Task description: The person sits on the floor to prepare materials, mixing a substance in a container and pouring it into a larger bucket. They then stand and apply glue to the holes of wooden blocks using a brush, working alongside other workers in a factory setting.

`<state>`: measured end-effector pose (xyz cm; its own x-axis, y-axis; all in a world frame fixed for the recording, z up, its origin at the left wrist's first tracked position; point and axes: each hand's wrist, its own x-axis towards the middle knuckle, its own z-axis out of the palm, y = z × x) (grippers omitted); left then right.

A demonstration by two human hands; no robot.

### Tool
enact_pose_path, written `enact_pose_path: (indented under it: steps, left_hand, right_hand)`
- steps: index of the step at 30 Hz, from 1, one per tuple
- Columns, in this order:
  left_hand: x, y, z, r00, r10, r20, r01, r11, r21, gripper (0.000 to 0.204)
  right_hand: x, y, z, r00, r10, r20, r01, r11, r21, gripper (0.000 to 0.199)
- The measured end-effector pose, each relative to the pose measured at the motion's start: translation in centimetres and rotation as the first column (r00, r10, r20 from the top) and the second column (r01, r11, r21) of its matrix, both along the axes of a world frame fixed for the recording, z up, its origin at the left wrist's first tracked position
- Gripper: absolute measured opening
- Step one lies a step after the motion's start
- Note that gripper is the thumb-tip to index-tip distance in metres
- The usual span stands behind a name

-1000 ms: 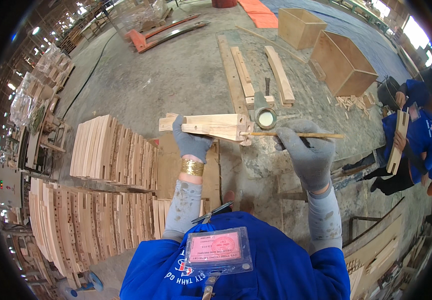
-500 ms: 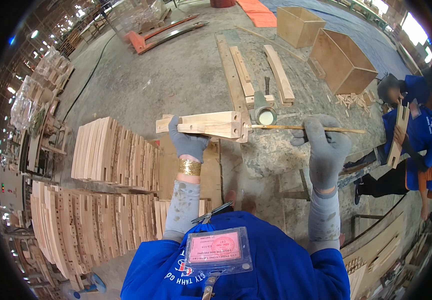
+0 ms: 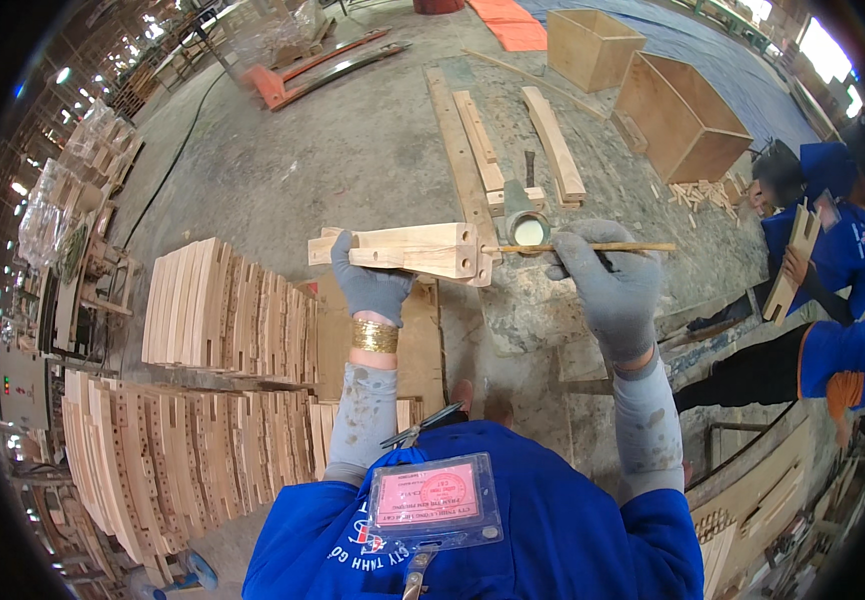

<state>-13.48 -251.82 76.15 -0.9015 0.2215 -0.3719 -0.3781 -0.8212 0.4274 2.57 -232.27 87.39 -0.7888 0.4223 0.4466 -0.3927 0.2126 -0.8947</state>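
We've got plastic-wrapped goods at far left, then two rows of stacked pale wood parts on the floor: upper row, lower row. Next, our left hand, gloved grey, closed round a pair of wood pieces, thumb over the top and fingers below. We have them roughly level, off the left edge of the worktop, holed ends pointing right and overlapping that edge in view. A plank runs along the same edge; just right of it lie narrow wood strips. A cup of white liquid sits near the left edge, just past the holed ends. A curved wood piece lies beyond it, toward the far edge. Our right hand, also gloved grey, is over the worktop, pinching a thin stick between thumb and fingers. Stick tip is at the holed ends; we can't tell if it's inside a hole. Farther right, we see two open wooden boxes toward the far edge, small pegs heaped by the nearer one. Far right, a co-worker in blue holds a notched wood part.
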Motion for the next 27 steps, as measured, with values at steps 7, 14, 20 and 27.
enact_pose_path:
  steps: [7, 14, 20, 27]
  left_hand:
    - [0.1, 0.2, 0.6, 1.000, 0.002, -0.023, -0.003, 0.999, -0.044, 0.067]
    - [-0.2, -0.1, 0.9, 0.998, -0.003, -0.057, 0.000, 0.999, -0.047, 0.065]
    - [-0.1, -0.2, 0.9, 0.998, 0.015, -0.067, -0.019, 0.999, -0.048, 0.061]
    - [-0.4, 0.0, 0.7, 0.998, 0.001, -0.055, -0.004, 0.999, -0.043, 0.063]
  right_hand:
    - [0.1, 0.2, 0.0, 0.995, 0.051, 0.085, -0.044, 0.995, -0.086, 0.006]
    - [0.5, 1.8, 0.0, 0.997, 0.066, 0.043, -0.074, 0.975, 0.209, 0.006]
    - [1.0, 2.3, 0.8, 0.997, 0.055, 0.051, -0.072, 0.884, 0.462, 0.008]
    - [0.6, 1.5, -0.5, 0.999, -0.029, -0.019, 0.033, 0.966, 0.256, 0.007]
